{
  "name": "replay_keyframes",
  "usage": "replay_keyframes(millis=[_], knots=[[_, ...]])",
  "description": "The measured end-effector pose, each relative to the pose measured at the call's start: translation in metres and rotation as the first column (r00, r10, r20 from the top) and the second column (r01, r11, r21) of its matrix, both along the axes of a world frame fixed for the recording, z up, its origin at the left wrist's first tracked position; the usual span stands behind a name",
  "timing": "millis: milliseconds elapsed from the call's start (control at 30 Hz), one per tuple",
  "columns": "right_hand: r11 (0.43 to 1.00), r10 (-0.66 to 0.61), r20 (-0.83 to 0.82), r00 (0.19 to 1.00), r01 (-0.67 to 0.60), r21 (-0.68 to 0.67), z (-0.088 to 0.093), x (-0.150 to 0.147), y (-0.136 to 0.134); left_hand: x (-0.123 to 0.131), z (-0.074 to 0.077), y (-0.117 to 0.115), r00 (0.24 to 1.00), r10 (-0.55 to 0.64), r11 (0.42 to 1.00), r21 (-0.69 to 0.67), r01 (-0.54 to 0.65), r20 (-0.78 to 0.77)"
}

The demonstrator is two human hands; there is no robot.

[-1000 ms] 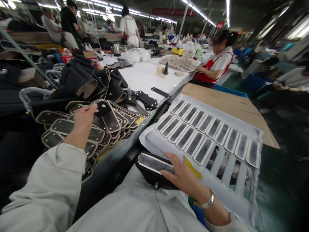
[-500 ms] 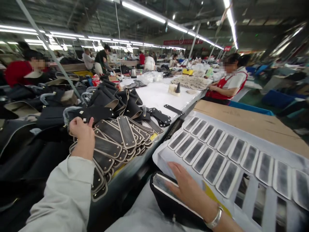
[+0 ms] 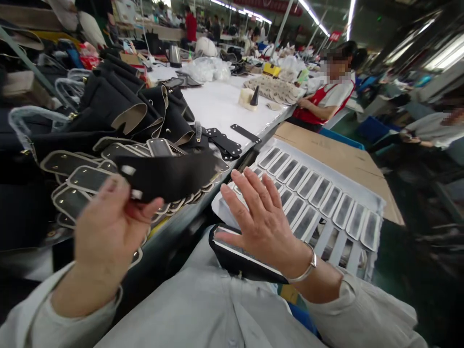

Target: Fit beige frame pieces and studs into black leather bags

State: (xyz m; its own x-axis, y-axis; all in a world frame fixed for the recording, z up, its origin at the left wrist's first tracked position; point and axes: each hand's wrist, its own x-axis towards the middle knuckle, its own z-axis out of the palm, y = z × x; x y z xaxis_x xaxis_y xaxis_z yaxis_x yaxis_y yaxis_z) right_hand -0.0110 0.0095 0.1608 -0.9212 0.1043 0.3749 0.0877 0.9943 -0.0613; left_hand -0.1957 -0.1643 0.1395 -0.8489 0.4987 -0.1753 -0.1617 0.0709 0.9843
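Note:
My left hand [image 3: 112,222] is closed on one end of a black leather-like panel [image 3: 170,176] with small white tabs; its far end is blurred by motion. Below that panel lies a pile of dark rounded panels with pale edging and metal studs [image 3: 85,178]. My right hand [image 3: 263,220] is open, fingers spread, palm down over a black box-shaped piece [image 3: 232,258] at my lap. A grey, white-bordered strip tops this piece, partly covered by the hand. Whether my thumb touches the strip I cannot tell.
Rows of grey, white-edged pieces [image 3: 329,200] lie on a white sheet at right, beside brown cardboard [image 3: 308,145]. Black bag parts [image 3: 112,106] crowd the left. Black straps [image 3: 223,142] lie on the white table [image 3: 213,106]. A person in a red apron [image 3: 326,101] sits beyond.
My left hand has moved right and nearer, lifting the black panel off the heap. My right hand has risen slightly and spread its fingers. The view has tilted down.

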Motion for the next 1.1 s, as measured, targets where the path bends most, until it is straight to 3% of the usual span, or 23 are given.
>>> replay_keyframes(millis=[100,167,233,300,367,433,500,600,800,933,1100], knots=[[0.999,0.007,0.123,0.992,-0.002,-0.038,-0.006,0.009,0.001,0.038,-0.037,0.022,0.977,-0.082,0.988,0.145,0.053,0.196],[0.996,-0.020,0.208,0.978,0.038,-0.084,-0.019,0.017,0.005,0.047,-0.064,0.036,0.893,-0.204,0.946,0.317,0.073,0.402],[0.986,-0.072,0.286,0.956,0.111,-0.123,-0.034,0.027,0.011,0.045,-0.093,0.046,0.830,-0.318,0.901,0.419,0.113,0.459],[0.966,-0.132,0.346,0.929,0.199,-0.167,-0.048,0.038,0.015,0.041,-0.125,0.052,0.853,-0.321,0.908,0.391,0.153,0.412],[0.934,-0.182,0.393,0.901,0.283,-0.216,-0.058,0.047,0.019,0.040,-0.158,0.051,0.886,-0.267,0.946,0.277,0.167,0.379],[0.899,-0.212,0.434,0.876,0.349,-0.263,-0.066,0.055,0.022,0.044,-0.186,0.047,0.862,-0.303,0.950,0.195,0.242,0.406],[0.870,-0.223,0.463,0.858,0.389,-0.302,-0.072,0.060,0.025,0.053,-0.205,0.042,0.807,-0.376,0.927,0.185,0.328,0.455],[0.838,-0.221,0.481,0.848,0.418,-0.351,-0.080,0.063,0.029,0.062,-0.215,0.038,0.740,-0.421,0.907,0.260,0.331,0.525],[0.812,-0.188,0.526,0.829,0.433,-0.391,-0.094,0.064,0.031,0.064,-0.215,0.040,0.654,-0.477,0.869,0.426,0.251,0.588],[0.821,-0.110,0.531,0.840,0.378,-0.428,-0.100,0.066,0.031,0.064,-0.224,0.042,0.711,-0.501,0.856,0.405,0.322,0.493],[0.849,-0.072,0.530,0.845,0.331,-0.412,-0.110,0.067,0.029,0.064,-0.221,0.043,0.835,-0.457,0.888,0.214,0.407,0.306]])
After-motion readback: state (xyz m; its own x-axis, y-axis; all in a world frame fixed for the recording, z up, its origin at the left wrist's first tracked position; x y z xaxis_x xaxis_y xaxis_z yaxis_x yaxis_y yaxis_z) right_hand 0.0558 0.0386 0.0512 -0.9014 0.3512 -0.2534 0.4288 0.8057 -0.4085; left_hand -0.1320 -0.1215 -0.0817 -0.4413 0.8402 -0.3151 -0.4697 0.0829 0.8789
